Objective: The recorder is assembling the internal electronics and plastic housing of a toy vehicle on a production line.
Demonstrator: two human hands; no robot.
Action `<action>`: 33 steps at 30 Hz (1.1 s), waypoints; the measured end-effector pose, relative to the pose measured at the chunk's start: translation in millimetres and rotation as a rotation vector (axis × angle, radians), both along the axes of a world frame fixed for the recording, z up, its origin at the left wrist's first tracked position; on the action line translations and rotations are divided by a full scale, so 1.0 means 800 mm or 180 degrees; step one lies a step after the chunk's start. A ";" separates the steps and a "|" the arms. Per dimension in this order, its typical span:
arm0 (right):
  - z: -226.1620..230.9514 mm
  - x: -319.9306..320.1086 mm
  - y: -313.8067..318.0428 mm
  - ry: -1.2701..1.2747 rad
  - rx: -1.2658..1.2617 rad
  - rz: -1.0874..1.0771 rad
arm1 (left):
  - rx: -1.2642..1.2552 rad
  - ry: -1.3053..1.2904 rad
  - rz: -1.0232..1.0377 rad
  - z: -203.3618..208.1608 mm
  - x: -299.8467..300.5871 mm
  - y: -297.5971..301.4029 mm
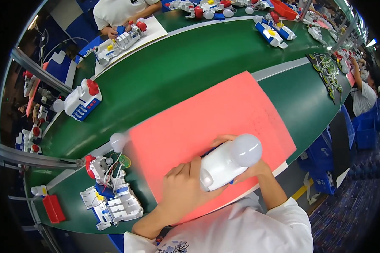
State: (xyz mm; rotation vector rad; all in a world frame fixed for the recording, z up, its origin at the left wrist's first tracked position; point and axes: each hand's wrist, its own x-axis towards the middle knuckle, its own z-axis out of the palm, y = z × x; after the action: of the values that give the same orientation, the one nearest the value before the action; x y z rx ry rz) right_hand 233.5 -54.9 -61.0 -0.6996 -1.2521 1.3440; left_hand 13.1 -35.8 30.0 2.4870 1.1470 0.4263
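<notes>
Both of my hands grip a white plastic toy unit (223,168) with a round frosted dome (246,150) at its upper right end. My left hand (182,185) is closed on the unit's left end, thumb and fingers against its side. Beneath the dome, my right hand (251,170) wraps the far and right sides, partly hidden by the unit. A little blue shows along its lower edges. The unit is held above a pink mat (198,118), which lies on the green table.
Left of the mat lies an opened white toy (114,198) with wires and a red knob. A red bin (54,209) stands at the far left. Beyond the mat sits a white-and-blue toy (83,100). Across the table a person (124,17) handles a similar toy. Wired parts (327,71) lie right.
</notes>
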 end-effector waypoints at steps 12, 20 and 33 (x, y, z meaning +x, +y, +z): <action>0.062 -0.041 -0.005 0.0546 0.0600 -0.0727 | -0.2015 -0.2391 0.0439 -0.086 -0.083 0.013; 0.073 -0.061 0.009 -0.0286 0.1294 -0.1221 | -0.0210 -0.0960 0.1436 -0.191 -0.081 0.028; 0.085 -0.070 -0.005 -0.1281 0.0409 -0.1388 | -0.2105 -0.3803 0.1439 -0.106 -0.090 0.062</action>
State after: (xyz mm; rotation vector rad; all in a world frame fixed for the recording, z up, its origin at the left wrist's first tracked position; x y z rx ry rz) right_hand 177.3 -58.7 6.8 -1.1151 -1.3831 0.7798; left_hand -59.0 13.8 -54.6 1.0235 1.0070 1.1867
